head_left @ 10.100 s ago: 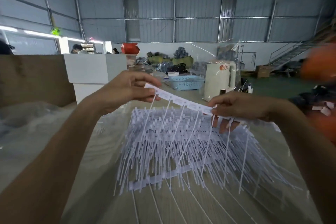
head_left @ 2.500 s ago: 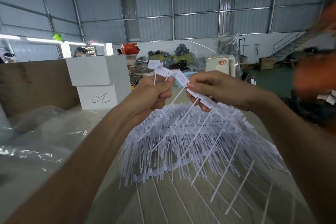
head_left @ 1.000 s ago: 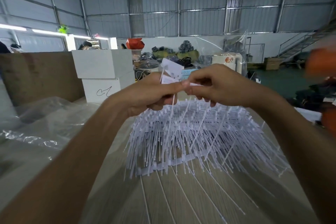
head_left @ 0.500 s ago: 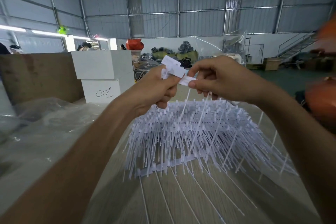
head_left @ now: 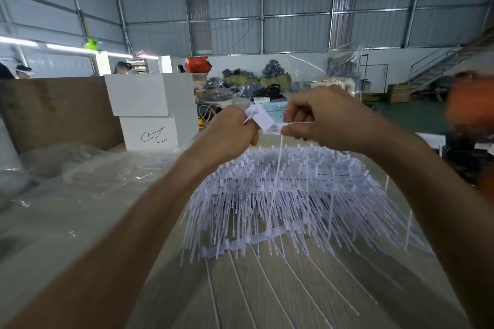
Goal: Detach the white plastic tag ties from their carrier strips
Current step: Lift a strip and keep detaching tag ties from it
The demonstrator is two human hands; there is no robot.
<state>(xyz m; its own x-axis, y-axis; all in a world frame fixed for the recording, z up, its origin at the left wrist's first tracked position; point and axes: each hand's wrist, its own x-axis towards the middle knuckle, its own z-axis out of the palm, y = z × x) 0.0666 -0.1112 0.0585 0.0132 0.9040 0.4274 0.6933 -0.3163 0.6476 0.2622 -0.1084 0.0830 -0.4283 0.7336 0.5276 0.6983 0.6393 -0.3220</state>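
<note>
Item: carrier strip, white plastic, short remnant, held raised between both hands above the tabletop. Left hand: closed into a fist around the strip's left end, with the crumpled end sticking out above the knuckles. Right hand: thumb and forefinger pinched on the strip's right end, where one tag tie hangs straight down from the pinch; the other fingers are curled under. Stock: a large pile of tag ties, many seemingly yet on their strips, lies spread on the tabletop directly below the hands; a few single loose ties lie on the bare wood nearer the camera. Adjacent: clear plastic sheeting at left, white boxes beyond it, blue basket behind the hands. Handling note, offered as judgement: the hanging tie looks to be the last on this remnant. Grip close to the joint, hold the strip firm in the left hand, and snap the tie off with a short twist rather than a long pull, which may stretch the thin stem. Drop it clear of the unsorted pile.
</note>
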